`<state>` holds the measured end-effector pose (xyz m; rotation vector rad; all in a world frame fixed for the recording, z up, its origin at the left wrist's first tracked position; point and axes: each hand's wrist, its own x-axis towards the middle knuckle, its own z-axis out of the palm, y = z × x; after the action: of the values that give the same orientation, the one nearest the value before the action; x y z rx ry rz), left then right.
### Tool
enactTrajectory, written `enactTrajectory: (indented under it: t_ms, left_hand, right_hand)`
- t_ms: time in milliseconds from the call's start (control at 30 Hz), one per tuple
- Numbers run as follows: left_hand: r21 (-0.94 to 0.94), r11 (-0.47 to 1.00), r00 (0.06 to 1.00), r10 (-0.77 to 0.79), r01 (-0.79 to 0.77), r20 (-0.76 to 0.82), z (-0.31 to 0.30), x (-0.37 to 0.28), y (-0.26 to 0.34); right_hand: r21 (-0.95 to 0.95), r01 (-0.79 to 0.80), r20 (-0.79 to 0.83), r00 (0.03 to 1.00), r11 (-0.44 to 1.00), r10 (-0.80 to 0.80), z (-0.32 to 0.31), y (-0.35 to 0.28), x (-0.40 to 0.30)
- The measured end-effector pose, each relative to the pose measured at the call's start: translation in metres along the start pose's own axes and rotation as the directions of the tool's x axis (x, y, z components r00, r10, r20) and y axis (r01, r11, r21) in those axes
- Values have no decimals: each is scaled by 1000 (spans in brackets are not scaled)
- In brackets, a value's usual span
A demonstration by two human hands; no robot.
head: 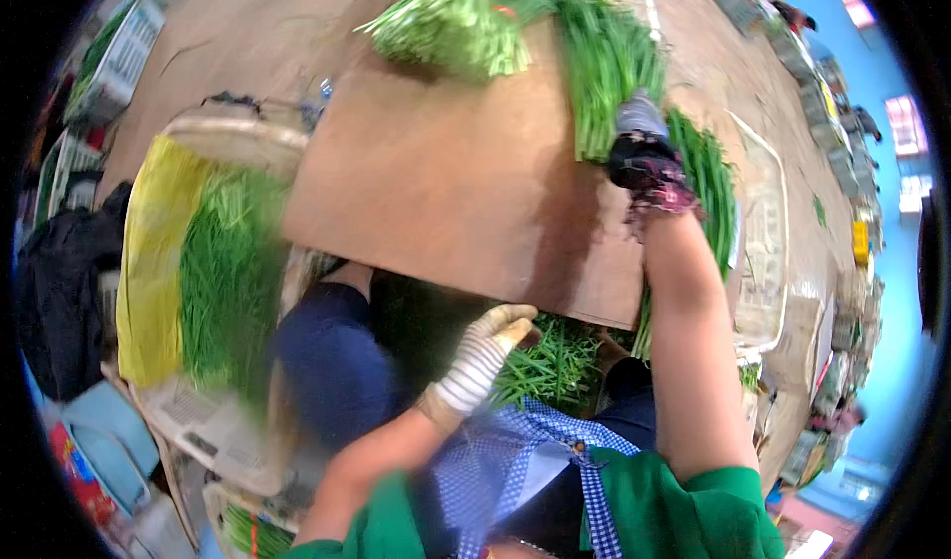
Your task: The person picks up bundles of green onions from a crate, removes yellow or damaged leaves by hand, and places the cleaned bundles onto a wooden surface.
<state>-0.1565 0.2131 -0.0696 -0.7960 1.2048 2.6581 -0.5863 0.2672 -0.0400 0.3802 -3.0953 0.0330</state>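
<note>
My right hand [643, 146], in a dark glove with a patterned cuff, reaches over the right side of a brown board [446, 180]. It touches or nearly touches a loose pile of long green chives [605, 76]; blur hides whether its fingers close on any. Below the board's front edge, my left hand [483, 351] wears a striped white glove, its fingers loosely curled and nothing seen between them. Under that hand, cut green leaves [553, 366] lie between my knees. Bundles of chives with red ties [461, 31] rest at the board's far end.
To the left, a crate [215, 425] with a yellow liner [152, 262] holds more chives [230, 276]. Another pale crate [765, 247] stands right of the board. A blue stool [111, 440] is at lower left. Crates line the far right wall, with people among them.
</note>
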Motion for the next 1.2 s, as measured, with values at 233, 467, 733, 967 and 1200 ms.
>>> enactTrajectory:
  t_ms: [233,467,733,967,1200]
  left_hand:
    - [-81,938,940,341,-337,32,-20,-51,78]
    - [500,673,274,707,-545,-652,-267,-127,154]
    - [330,517,424,-71,790,-903,-539,-210,13]
    - [305,485,425,-158,820,-891,-529,-223,-26]
    - [271,323,298,-35,907,-954,-531,-225,-33]
  right_hand:
    - [89,267,-60,963,960,-262,-2,70,-52]
    - [449,676,-256,724,584,-641,-22,-61,-199]
    - [380,675,86,655,632,-751,2,-115,-283]
    - [474,573,164,689,669,-706,1,-132,-282]
    - [714,493,80,648,497,-758,19,-150,-294]
